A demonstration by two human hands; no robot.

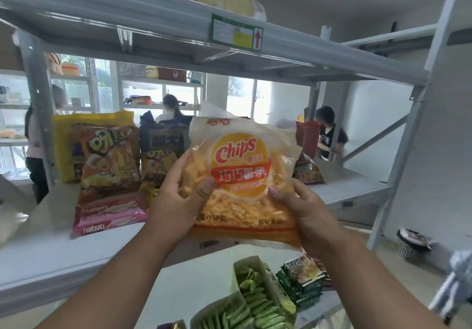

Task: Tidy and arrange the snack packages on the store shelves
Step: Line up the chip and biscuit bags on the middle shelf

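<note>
On the white metal middle shelf (pixel 51 252), at the far left, a tall yellow plastic snack bag (pixel 62 147) stands upright at the back. In front of it leans an orange puffed-snack bag with cartoon print (pixel 107 160), and before that a pink flat wafer pack marked "nabati" (pixel 109 213) lies on the shelf board. Just to the right stands a dark blue snack bag (pixel 163 137) with a smaller brown-and-yellow bag (pixel 157 165) in front of it.

The left hand (pixel 176 201) grips the lower left edge of a clear plastic bag of orange potato sticks with a round yellow "Chips" label (pixel 240 175). Its thumb (pixel 204 188) presses flat on the front of the bag while the other fingers curl behind it, out of sight. The bag is upright, held in the air above the front of the middle shelf, label facing the camera.

The right hand (pixel 304 213) holds the bag's lower right edge in the same way: thumb (pixel 281 193) on the front, fingers wrapped round the back.

Behind the bag, to the right, a red snack bag (pixel 307 137) stands on the shelf and a dark red crinkled packet (pixel 309 171) lies beside it.

Lower down, open cardboard boxes of green sachets (pixel 255 300) sit next to a stack of dark green packets (pixel 301 280).
</note>
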